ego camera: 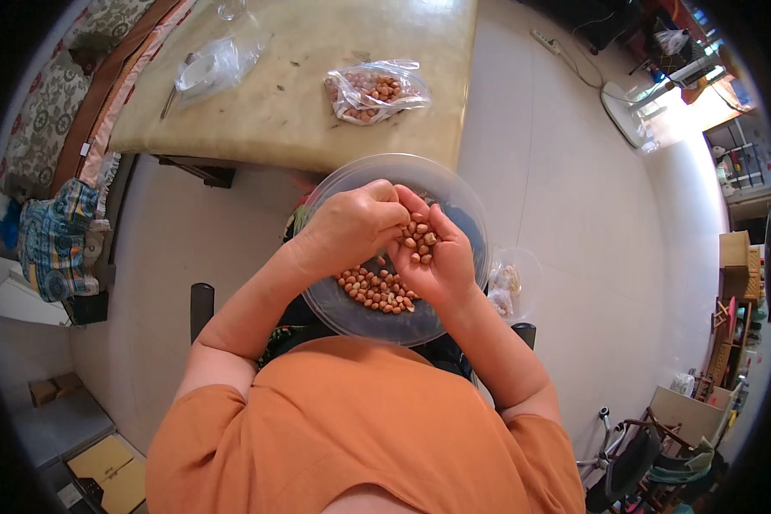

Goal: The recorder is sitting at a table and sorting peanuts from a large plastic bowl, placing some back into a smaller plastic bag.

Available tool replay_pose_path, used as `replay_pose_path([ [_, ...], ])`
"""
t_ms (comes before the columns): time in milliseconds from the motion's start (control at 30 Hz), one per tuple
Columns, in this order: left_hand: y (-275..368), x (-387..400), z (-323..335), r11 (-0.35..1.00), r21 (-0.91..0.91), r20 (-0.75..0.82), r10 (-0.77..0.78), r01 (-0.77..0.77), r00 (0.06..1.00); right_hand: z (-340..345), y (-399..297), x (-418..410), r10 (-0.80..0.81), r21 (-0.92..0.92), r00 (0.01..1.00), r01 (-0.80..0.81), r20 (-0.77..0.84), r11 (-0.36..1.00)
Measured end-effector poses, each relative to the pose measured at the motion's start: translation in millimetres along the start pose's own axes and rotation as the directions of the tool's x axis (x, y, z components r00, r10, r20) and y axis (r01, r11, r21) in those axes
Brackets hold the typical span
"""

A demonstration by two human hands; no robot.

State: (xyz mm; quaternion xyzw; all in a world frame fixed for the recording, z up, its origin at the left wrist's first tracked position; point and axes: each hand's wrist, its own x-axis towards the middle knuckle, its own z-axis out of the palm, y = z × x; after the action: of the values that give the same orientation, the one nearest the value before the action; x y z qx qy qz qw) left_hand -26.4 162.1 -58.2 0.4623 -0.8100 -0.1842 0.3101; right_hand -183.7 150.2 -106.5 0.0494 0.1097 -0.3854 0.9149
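Note:
Shelled peanuts with reddish skins [419, 241] rest in the cupped palm of my right hand [446, 263]. My left hand [356, 215] is curled against them, its thumb and fingers bent together at the edge of the palm; whether it pinches a peanut is hidden. Both hands are over a large round clear plastic tub [321, 302] on my lap. More peanuts [379, 292] are spread on the tub's near floor, and a single one shows just under my left hand.
Beyond the tub stands a table with a yellowish cover [283, 128]. It holds a zip bag of peanuts [379, 93] and a clear bag with a white bowl [205, 70]. Right of the tub is a clear round container [527, 283] with small bags. Black chair armrests [202, 308] flank me.

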Motion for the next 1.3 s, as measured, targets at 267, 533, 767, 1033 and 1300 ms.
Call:
replay_pose_path([
  [267,-51.1,50.3,-32.9,0.862,-0.42,-0.237,-0.407,0.284,0.882,6.3,-1.3,-0.5,0.018,-0.073,0.996,-0.025,-0.085,0.997],
  [533,-119.0,71.1,-21.6,0.921,-0.218,-0.406,-0.386,0.322,0.828,6.6,-2.2,-0.8,-0.002,-0.071,0.997,-0.004,-0.074,0.997],
  [767,-40.5,23.6,-28.7,0.977,-0.065,-0.387,-0.214,0.205,0.897,5.4,-2.0,-1.4,0.005,-0.058,0.998,-0.009,-0.06,0.998],
  [1033,-7.8,0.4,-13.5,0.997,0.076,-0.222,0.023,-0.006,0.975,11.2,0.9,0.8,-0.013,-0.083,0.998,0.008,-0.058,0.997],
  [1300,-2.8,-8.0,6.2,0.985,0.171,0.005,-0.001,0.0,1.0,11.5,3.3,-0.1,-0.04,-0.099,0.995,0.03,-0.093,0.995],
])
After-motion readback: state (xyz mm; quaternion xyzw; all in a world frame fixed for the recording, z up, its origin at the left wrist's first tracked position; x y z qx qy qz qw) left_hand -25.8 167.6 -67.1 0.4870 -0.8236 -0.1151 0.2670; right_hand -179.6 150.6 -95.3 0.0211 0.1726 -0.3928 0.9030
